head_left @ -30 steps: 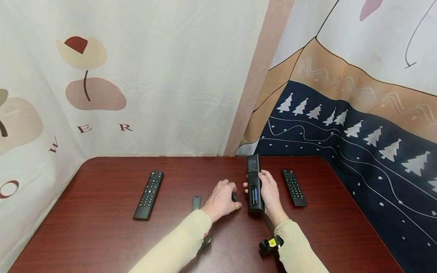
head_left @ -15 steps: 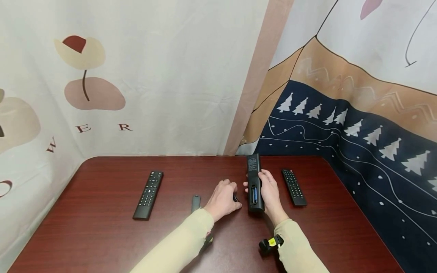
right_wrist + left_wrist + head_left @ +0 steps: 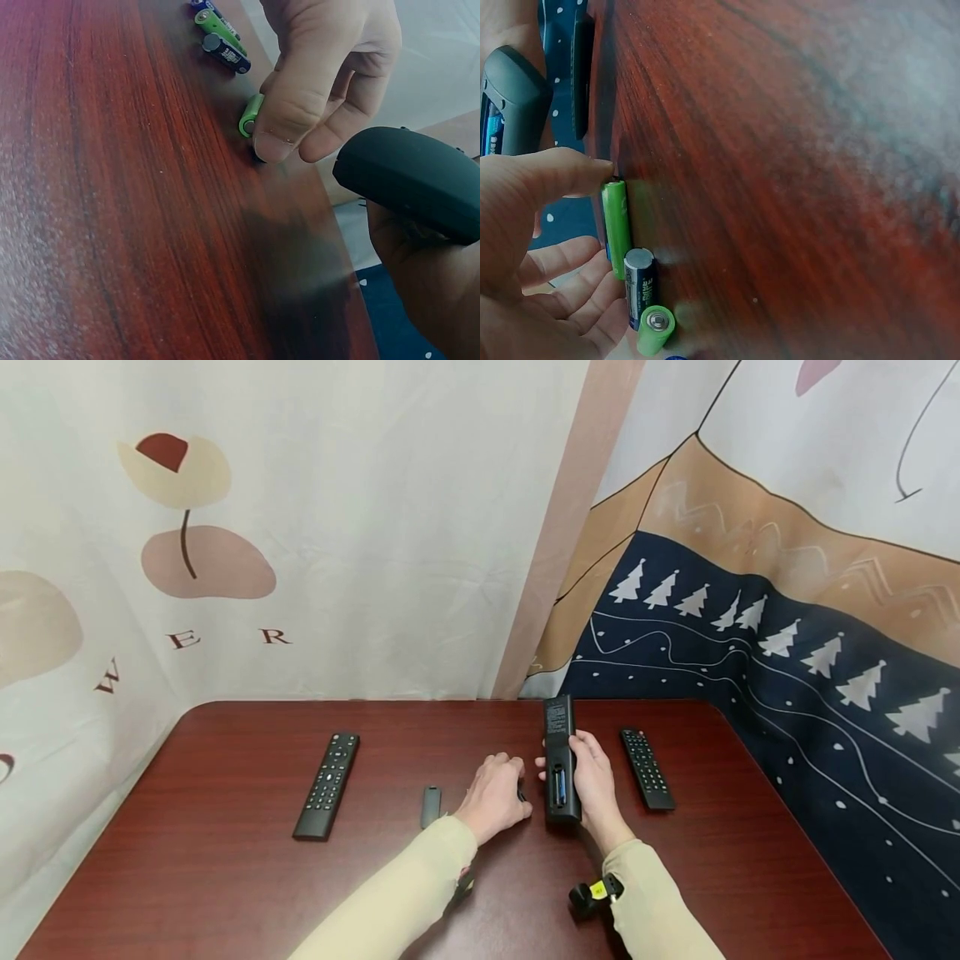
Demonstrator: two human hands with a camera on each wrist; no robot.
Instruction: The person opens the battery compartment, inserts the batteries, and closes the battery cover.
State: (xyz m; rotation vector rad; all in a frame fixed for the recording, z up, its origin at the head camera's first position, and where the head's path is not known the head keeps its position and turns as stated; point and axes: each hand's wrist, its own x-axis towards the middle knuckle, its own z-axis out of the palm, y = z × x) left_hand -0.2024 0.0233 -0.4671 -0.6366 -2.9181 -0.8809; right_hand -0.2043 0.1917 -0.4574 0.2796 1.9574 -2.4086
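My right hand [image 3: 595,781] grips a black remote control [image 3: 557,718], its back facing up. The remote's battery compartment is uncovered, and a blue battery [image 3: 559,787] shows inside. To the left of it, my left hand [image 3: 491,797] pinches a dark battery [image 3: 521,792] between thumb and fingers, low at the tabletop; most of that battery is hidden. In the left wrist view a green battery [image 3: 616,229] lies right beside the thumb. Near it are a dark battery [image 3: 639,289] and another green battery [image 3: 655,330]. A small black battery cover [image 3: 431,807] lies left of the left hand.
One black remote [image 3: 327,787] lies buttons up on the left of the brown table [image 3: 225,877]. A shorter black remote [image 3: 647,771] lies to the right of my right hand. Printed curtains [image 3: 375,527] hang behind the table. A black wrist camera [image 3: 588,897] sits by the right sleeve.
My left hand has shifted slightly right with the dark battery, uncovering more of the battery cover. The right hand and its remote have stayed nearly still.
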